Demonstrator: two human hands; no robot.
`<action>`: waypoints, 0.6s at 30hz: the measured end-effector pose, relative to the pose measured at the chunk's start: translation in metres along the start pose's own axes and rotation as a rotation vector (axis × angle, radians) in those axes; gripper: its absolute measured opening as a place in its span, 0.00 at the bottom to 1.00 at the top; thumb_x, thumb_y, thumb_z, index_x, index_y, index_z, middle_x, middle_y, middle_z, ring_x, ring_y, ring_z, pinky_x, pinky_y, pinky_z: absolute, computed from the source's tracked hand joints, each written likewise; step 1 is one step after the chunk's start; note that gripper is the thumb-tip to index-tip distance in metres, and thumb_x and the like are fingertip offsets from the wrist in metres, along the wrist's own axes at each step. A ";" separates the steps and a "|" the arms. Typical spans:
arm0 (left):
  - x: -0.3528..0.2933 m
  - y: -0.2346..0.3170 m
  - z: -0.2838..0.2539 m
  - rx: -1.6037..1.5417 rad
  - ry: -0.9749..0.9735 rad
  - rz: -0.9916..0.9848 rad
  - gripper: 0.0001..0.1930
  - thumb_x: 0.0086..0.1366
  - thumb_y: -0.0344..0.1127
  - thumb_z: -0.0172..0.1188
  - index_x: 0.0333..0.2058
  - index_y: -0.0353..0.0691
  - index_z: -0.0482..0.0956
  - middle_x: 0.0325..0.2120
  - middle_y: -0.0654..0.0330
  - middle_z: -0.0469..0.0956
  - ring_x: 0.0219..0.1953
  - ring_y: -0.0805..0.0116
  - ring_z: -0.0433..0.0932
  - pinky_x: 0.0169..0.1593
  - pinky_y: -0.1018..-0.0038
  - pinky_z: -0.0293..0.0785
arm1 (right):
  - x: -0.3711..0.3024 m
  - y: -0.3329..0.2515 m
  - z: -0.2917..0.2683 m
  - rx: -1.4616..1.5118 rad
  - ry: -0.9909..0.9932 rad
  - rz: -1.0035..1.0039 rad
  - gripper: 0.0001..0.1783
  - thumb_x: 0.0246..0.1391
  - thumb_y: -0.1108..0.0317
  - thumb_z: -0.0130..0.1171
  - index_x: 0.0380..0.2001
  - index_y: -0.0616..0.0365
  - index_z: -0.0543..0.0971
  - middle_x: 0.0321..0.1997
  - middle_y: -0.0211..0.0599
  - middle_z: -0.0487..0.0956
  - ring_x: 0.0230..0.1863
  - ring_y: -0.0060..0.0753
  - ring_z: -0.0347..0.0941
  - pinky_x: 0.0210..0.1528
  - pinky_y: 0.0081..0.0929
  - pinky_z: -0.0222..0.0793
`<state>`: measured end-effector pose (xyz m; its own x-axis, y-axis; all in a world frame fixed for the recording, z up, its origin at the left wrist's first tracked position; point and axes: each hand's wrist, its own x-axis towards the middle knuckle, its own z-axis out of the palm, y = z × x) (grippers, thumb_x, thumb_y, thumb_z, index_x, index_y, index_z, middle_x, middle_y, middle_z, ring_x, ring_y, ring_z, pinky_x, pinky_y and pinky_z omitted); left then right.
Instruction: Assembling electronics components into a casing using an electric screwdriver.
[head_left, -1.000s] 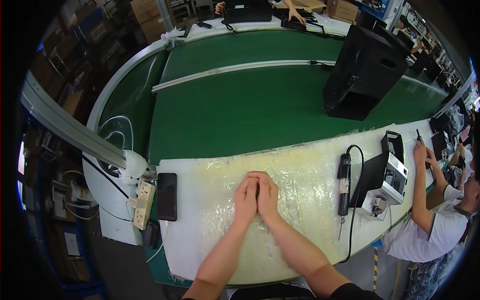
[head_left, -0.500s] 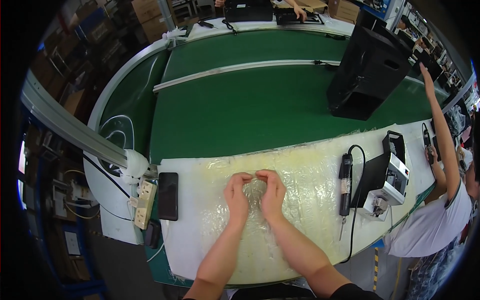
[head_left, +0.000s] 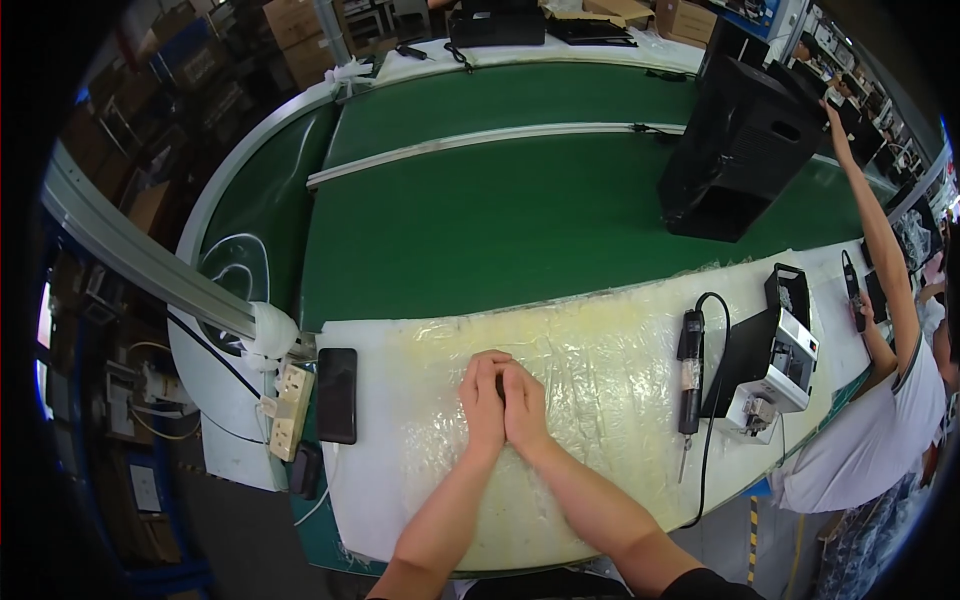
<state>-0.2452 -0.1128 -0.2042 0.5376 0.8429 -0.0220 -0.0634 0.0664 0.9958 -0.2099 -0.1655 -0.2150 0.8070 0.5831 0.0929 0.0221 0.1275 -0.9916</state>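
My left hand (head_left: 483, 405) and my right hand (head_left: 523, 402) are brought together over the middle of the plastic-covered worktop (head_left: 420, 500). Both have their fingers curled and pressed together, the palms facing inward. A narrow dark gap shows between them, and no held object can be made out. To the left lies a black smartphone (head_left: 337, 395). On the right is a black electric screwdriver (head_left: 690, 370) with a thin bit and a cable, beside a white and black screw feeder (head_left: 775, 370).
Beyond the worktop runs a green conveyor belt (head_left: 480, 220), carrying a tall black casing (head_left: 735, 150) on the right. A power strip (head_left: 290, 412) hangs by the left post. At right, a co-worker's arm (head_left: 868, 205) reaches toward the casing; their other hand is near a second screwdriver (head_left: 853, 290).
My hands have closed the space between them and now touch. The co-worker's raised arm has shifted slightly left toward the casing. Hands at the far bench have mostly gone from view.
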 end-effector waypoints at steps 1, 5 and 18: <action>0.002 -0.001 0.000 0.000 0.000 0.002 0.17 0.70 0.37 0.41 0.32 0.33 0.76 0.33 0.59 0.77 0.36 0.71 0.72 0.43 0.77 0.68 | 0.002 0.002 0.000 0.000 0.000 -0.002 0.19 0.65 0.63 0.39 0.34 0.64 0.76 0.33 0.41 0.78 0.37 0.30 0.74 0.42 0.26 0.68; 0.012 -0.013 -0.006 -0.095 0.017 0.037 0.16 0.70 0.37 0.41 0.33 0.34 0.76 0.31 0.61 0.77 0.34 0.74 0.72 0.42 0.78 0.68 | 0.016 0.009 -0.014 0.064 0.126 -0.045 0.18 0.65 0.63 0.40 0.34 0.63 0.77 0.36 0.40 0.78 0.38 0.29 0.73 0.43 0.25 0.68; 0.014 -0.012 -0.010 -0.028 0.079 0.061 0.16 0.69 0.36 0.41 0.33 0.33 0.77 0.31 0.60 0.77 0.35 0.72 0.73 0.43 0.75 0.69 | 0.015 0.012 -0.009 0.095 0.159 -0.066 0.18 0.66 0.65 0.38 0.36 0.64 0.77 0.36 0.39 0.79 0.38 0.29 0.74 0.45 0.24 0.68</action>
<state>-0.2450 -0.0966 -0.2174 0.4641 0.8853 0.0304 -0.1178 0.0277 0.9927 -0.1923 -0.1626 -0.2261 0.8888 0.4382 0.1342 0.0281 0.2403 -0.9703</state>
